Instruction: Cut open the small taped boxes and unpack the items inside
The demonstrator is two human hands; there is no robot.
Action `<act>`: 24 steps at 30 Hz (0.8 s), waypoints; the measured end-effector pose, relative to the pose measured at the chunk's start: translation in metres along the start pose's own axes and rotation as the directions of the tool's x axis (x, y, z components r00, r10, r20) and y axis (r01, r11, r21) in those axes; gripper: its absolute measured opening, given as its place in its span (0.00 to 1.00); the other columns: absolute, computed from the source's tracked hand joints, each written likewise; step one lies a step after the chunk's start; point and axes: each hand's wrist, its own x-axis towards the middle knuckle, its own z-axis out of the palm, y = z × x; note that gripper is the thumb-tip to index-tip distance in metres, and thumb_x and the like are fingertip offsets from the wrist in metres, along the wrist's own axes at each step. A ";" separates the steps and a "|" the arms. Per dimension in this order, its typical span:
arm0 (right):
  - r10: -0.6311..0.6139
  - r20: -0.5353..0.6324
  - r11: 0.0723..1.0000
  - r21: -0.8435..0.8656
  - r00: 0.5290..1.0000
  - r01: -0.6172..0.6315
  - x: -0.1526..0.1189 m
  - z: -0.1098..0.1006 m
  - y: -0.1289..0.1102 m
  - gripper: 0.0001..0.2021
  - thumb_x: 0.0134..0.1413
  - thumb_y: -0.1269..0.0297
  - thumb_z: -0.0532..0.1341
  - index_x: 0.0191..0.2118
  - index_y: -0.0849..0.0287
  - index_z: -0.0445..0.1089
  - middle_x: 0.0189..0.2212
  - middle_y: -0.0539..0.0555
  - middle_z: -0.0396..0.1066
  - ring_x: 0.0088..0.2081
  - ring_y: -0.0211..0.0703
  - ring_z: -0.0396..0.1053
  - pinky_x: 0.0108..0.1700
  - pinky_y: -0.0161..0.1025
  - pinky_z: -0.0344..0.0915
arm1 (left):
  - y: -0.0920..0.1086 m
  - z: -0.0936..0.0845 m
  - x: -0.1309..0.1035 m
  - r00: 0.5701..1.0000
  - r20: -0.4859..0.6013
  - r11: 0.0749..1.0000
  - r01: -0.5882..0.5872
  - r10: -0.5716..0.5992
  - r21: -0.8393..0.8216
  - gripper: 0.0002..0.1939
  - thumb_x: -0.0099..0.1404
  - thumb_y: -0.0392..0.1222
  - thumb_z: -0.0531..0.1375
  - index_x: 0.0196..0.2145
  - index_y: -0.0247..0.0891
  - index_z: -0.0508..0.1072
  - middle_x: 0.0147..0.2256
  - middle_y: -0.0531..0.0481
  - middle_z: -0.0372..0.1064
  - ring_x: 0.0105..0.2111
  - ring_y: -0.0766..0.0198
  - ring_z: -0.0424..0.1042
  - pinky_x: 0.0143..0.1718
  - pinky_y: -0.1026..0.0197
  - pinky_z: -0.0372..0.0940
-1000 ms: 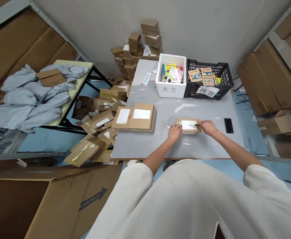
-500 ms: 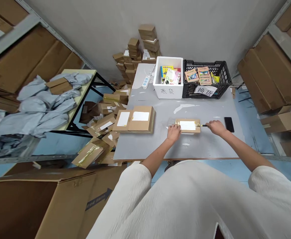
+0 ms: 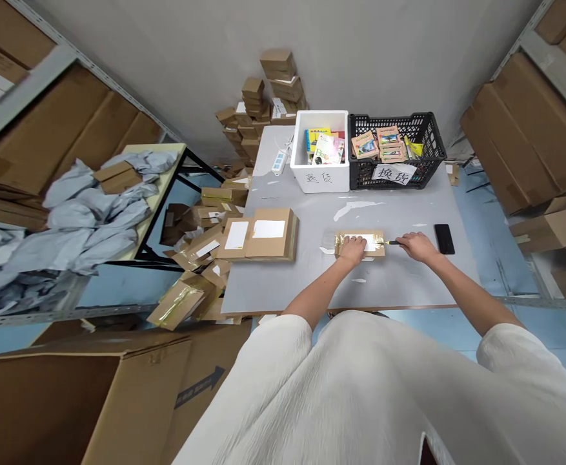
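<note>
A small cardboard box [image 3: 379,250] with a white label and shiny tape at its ends lies on the grey table [image 3: 283,290]. My left hand [image 3: 353,248] rests on top of it, fingers laid over part of the label. My right hand [image 3: 418,247] is closed around a slim black box cutter [image 3: 393,243], whose tip points left and meets the right end of the box. Just right of that hand lies a black phone [image 3: 444,239]. Clear plastic tape or film [image 3: 329,240] shows at the box's left end.
Two labelled boxes [image 3: 273,248] sit on the table's left. At the back stand a white bin [image 3: 320,181] with books, a black crate [image 3: 428,174] and a power strip [image 3: 279,163]. Loose cartons [image 3: 176,300] crowd the floor on the left; grey bags [image 3: 89,206] cover a side table.
My left hand has moved right, from the box's left end onto its label. My right hand still holds the box cutter at the right end. The view has shifted slightly.
</note>
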 end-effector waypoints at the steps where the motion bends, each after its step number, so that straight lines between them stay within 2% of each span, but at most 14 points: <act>1: -0.007 -0.011 1.000 0.004 1.000 0.007 0.000 0.001 0.001 0.19 0.77 0.64 0.53 0.62 0.52 0.78 0.51 0.63 0.81 0.50 0.56 0.75 0.49 0.47 0.60 | 0.001 0.000 0.001 1.000 0.012 1.000 0.003 -0.003 0.007 0.21 0.72 0.42 0.67 0.60 0.41 0.70 0.62 0.38 0.70 0.63 0.45 0.68 0.70 0.42 0.53; 7: 0.002 -0.045 0.997 0.073 0.999 0.001 -0.004 0.001 0.015 0.20 0.76 0.62 0.54 0.63 0.52 0.78 0.52 0.62 0.82 0.50 0.56 0.77 0.48 0.46 0.63 | 0.001 -0.003 0.003 0.997 0.052 0.998 0.062 -0.062 0.011 0.29 0.67 0.45 0.72 0.61 0.41 0.69 0.64 0.35 0.68 0.68 0.41 0.64 0.74 0.36 0.47; 11: 0.035 -0.061 0.982 0.188 0.998 -0.023 -0.005 0.003 0.020 0.21 0.75 0.59 0.55 0.63 0.51 0.79 0.54 0.59 0.83 0.51 0.57 0.78 0.48 0.44 0.67 | -0.013 -0.002 -0.006 0.997 0.025 0.997 0.067 -0.068 0.030 0.29 0.66 0.44 0.72 0.61 0.41 0.69 0.63 0.35 0.67 0.69 0.40 0.63 0.77 0.32 0.39; 17: 0.015 0.004 0.972 0.233 1.000 -0.015 0.012 0.003 -0.013 0.20 0.75 0.60 0.55 0.63 0.49 0.79 0.55 0.57 0.83 0.52 0.56 0.79 0.48 0.43 0.68 | -0.041 0.000 -0.023 0.999 -0.009 0.993 0.044 -0.044 0.114 0.32 0.65 0.43 0.73 0.63 0.45 0.68 0.61 0.38 0.69 0.66 0.43 0.67 0.77 0.34 0.40; 20: -0.012 0.019 0.972 0.234 1.000 0.008 0.023 -0.002 -0.030 0.20 0.76 0.60 0.55 0.63 0.48 0.79 0.55 0.56 0.83 0.52 0.55 0.78 0.48 0.42 0.67 | -0.046 0.003 -0.026 0.999 -0.019 0.995 0.040 -0.038 0.088 0.33 0.64 0.42 0.75 0.62 0.44 0.67 0.60 0.39 0.68 0.65 0.44 0.68 0.77 0.36 0.42; 24: -0.037 0.062 0.980 0.197 0.997 0.024 0.034 -0.008 -0.041 0.20 0.76 0.61 0.53 0.62 0.48 0.78 0.53 0.55 0.83 0.52 0.54 0.77 0.47 0.42 0.65 | -0.047 0.005 -0.029 0.999 -0.047 0.998 0.030 -0.027 0.053 0.32 0.64 0.40 0.74 0.61 0.45 0.67 0.59 0.40 0.68 0.64 0.46 0.69 0.77 0.37 0.44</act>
